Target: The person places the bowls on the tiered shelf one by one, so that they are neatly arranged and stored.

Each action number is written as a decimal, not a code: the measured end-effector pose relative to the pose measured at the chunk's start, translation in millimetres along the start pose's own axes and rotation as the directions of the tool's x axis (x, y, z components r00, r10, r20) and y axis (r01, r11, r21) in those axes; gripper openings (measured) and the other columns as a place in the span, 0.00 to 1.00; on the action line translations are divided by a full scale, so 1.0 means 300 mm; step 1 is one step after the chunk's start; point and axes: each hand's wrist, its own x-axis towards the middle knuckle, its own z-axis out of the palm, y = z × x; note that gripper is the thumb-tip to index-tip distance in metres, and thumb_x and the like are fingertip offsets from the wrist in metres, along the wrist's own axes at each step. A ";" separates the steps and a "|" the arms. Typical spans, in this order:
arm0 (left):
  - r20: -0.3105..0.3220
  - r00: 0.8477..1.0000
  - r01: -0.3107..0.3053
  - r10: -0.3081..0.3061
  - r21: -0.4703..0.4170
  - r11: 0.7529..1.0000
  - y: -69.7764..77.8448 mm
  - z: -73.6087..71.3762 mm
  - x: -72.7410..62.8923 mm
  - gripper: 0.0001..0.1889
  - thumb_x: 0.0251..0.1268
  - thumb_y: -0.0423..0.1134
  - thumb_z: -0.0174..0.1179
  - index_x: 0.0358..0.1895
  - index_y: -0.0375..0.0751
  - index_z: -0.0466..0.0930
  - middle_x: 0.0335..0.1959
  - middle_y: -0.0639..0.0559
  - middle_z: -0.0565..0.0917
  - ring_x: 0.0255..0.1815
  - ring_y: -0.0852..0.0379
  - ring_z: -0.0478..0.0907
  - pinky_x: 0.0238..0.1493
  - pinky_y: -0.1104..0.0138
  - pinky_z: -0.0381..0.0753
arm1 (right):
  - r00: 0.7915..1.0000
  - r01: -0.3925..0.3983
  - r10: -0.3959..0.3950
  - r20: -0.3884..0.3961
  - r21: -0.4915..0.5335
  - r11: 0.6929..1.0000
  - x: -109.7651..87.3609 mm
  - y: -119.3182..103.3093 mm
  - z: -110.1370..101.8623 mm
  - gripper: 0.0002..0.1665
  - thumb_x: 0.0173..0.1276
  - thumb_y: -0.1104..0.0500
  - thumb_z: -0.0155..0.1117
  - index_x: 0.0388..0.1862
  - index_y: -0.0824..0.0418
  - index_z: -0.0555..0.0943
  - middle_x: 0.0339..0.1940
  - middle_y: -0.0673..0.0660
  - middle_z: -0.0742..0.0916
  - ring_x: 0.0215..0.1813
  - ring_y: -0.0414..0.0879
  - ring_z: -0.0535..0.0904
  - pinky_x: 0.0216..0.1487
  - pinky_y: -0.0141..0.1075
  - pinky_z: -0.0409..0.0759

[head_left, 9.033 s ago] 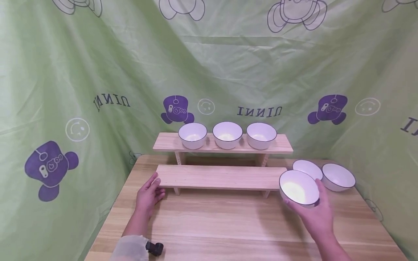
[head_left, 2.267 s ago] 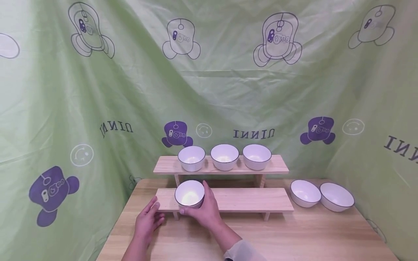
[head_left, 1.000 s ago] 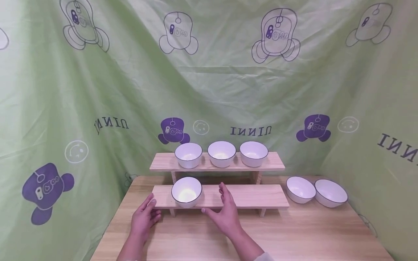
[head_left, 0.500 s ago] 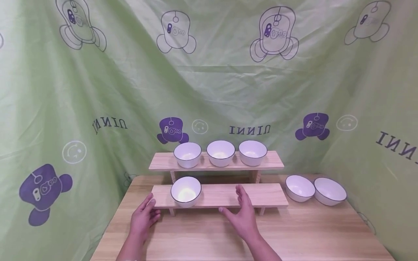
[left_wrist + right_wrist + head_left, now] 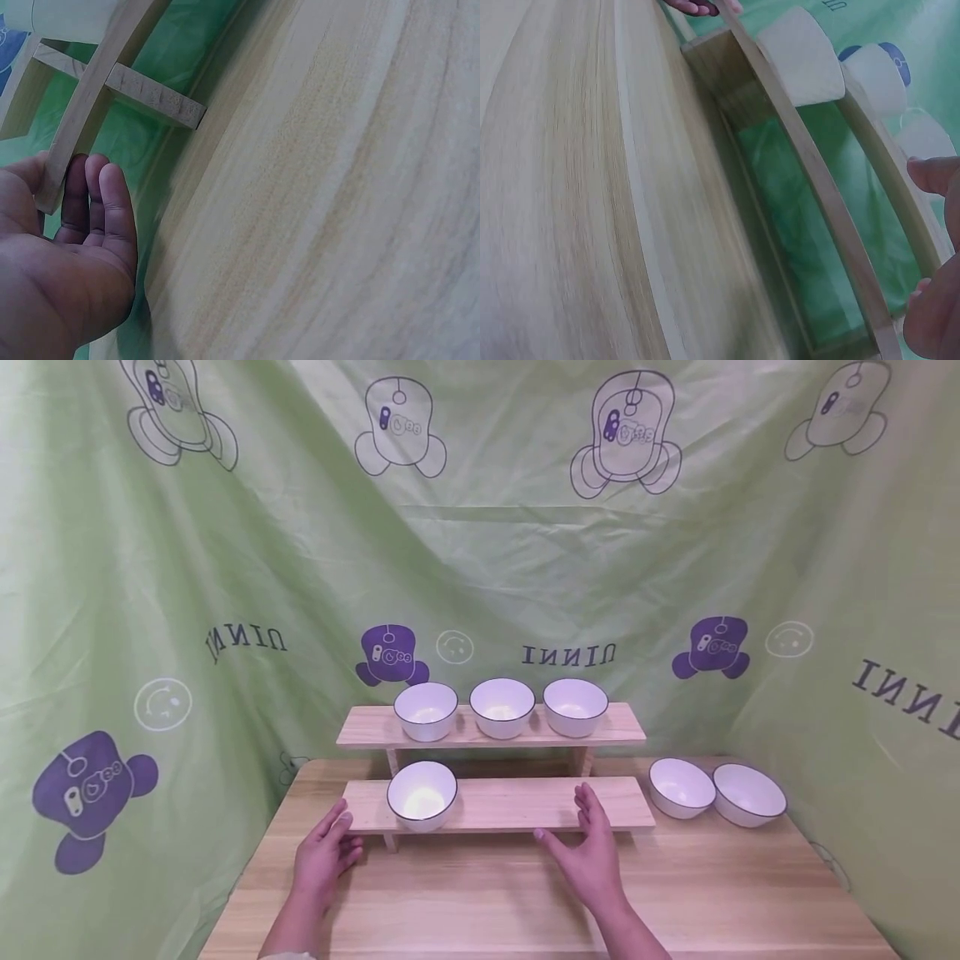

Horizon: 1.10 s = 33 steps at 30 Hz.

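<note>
My left hand [image 5: 321, 856] holds the left end of the lower wooden shelf board [image 5: 517, 803]. In the left wrist view the thumb lies on one face of the board [image 5: 91, 97], with the fingers curled up at the other. A white bowl [image 5: 422, 797] with a dark rim sits upright on that board's left part. My right hand [image 5: 594, 860] is empty, thumb and fingers spread, at the front edge of the board's right part. The right wrist view shows the same bowl [image 5: 799, 60] on the board, far from the right thumb [image 5: 928, 176].
Three matching bowls, left [image 5: 426, 714], middle [image 5: 502, 710] and right [image 5: 576, 710], line the upper shelf [image 5: 360, 727]. Two more bowls, one nearer [image 5: 681, 789] and one farther right [image 5: 748, 797], stand side by side on the wooden table [image 5: 450, 902]. A green printed curtain [image 5: 480, 568] hangs behind.
The right hand carried a bowl from the right side to the lower shelf's left part and let it go. It has since moved right, empty. The left hand has stayed at the shelf end.
</note>
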 end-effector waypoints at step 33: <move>-0.004 1.000 -0.031 0.031 0.007 1.000 -0.006 -0.002 -0.006 0.36 0.73 0.52 0.66 0.79 0.49 0.66 0.37 0.51 0.84 0.36 0.56 0.85 0.46 0.61 0.91 | 0.991 -0.037 0.016 -0.133 -0.157 0.987 0.051 0.077 -0.193 0.65 0.55 0.55 0.87 0.83 0.64 0.56 0.79 0.66 0.68 0.79 0.61 0.64 0.79 0.48 0.64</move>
